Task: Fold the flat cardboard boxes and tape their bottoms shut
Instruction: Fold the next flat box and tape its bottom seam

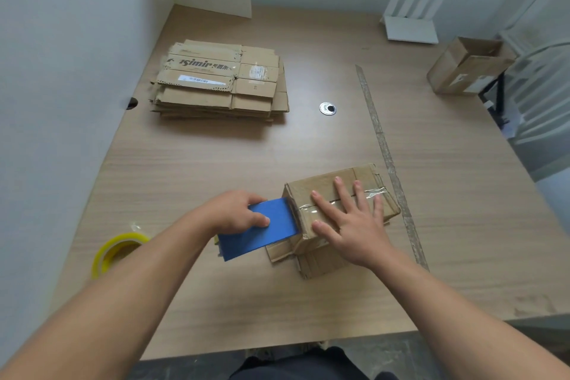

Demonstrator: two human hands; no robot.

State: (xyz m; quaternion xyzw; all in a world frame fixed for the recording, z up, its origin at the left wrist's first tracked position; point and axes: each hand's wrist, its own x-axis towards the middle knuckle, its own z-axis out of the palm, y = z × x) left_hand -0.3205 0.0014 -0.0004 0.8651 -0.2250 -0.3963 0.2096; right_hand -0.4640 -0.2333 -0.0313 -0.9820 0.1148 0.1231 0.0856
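A folded cardboard box (320, 185) stands bottom-up near the table's front, with clear tape across its closed flaps. My right hand (351, 222) lies flat on top of it, fingers spread over the taped seam. My left hand (234, 210) grips a blue flat card (262, 234) and holds its edge against the box's left side. A roll of yellow-rimmed clear tape (118, 251) lies on the table to the left. A stack of flat cardboard boxes (219, 80) sits at the back left.
An assembled open box (468, 65) stands at the table's far right edge. A white router (411, 17) stands at the back. A round metal grommet (327, 108) and a long strip of tape (385, 151) are on the wooden table (191, 163).
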